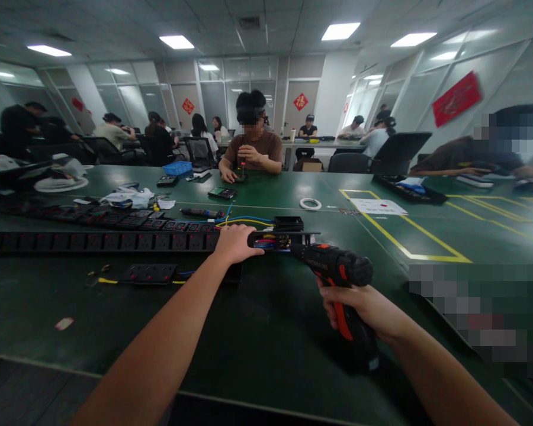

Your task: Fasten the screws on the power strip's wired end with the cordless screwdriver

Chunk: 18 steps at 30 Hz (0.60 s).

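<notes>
A long black power strip (128,242) with a row of sockets lies across the green table. Around its right part my left hand (236,244) is closed, thumb on the near side. Just right of that hand, coloured wires and a terminal block (284,242) show in the strip's open end. My right hand (353,305) grips a black and orange cordless drill (337,266) by its handle. The drill's nose points left at the terminal block; whether the bit touches a screw I cannot tell. Nearer to me lies a short socket module (148,273) with yellow and blue wires.
Behind the strip are more socket strips (137,220), a screwdriver-like tool (199,213) and loose wires. A roll of white tape (310,204) and a paper sheet (379,206) lie farther right. Across the table a person (253,142) works with a hand tool. Another person sits at right.
</notes>
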Each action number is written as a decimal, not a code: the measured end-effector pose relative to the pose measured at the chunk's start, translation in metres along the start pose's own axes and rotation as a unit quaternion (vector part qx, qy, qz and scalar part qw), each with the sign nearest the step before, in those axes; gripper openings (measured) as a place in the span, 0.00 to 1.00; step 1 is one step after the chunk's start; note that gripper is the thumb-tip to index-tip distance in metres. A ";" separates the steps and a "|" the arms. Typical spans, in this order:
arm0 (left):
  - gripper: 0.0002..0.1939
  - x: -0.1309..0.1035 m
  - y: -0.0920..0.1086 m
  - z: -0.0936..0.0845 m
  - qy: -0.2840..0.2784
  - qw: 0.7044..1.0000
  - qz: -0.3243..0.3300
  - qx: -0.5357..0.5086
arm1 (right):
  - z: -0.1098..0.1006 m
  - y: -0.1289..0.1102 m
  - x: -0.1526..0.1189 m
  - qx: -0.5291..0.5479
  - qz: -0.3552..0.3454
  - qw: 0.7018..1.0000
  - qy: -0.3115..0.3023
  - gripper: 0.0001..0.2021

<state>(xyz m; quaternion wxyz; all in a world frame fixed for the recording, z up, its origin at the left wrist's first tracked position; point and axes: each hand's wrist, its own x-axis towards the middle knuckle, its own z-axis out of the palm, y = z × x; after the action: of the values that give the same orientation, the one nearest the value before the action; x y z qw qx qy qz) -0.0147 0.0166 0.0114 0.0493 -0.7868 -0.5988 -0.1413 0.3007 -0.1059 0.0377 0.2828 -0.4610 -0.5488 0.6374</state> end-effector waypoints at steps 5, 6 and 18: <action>0.37 0.001 -0.001 0.002 0.000 1.000 0.003 0.004 | -0.001 0.002 0.002 0.008 0.000 1.000 0.000 0.19; 0.37 0.001 -0.001 0.002 0.001 1.000 0.003 0.006 | -0.001 0.003 0.002 0.006 0.000 1.000 0.001 0.19; 0.37 0.001 -0.001 0.003 0.006 1.000 0.005 0.009 | -0.003 0.004 0.002 0.004 0.000 1.000 -0.004 0.18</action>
<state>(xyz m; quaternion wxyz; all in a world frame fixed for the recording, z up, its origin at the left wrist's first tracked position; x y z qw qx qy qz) -0.0153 0.0184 0.0091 0.0602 -0.7887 -0.5955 -0.1404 0.3027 -0.1035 0.0337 0.2827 -0.4576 -0.5470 0.6415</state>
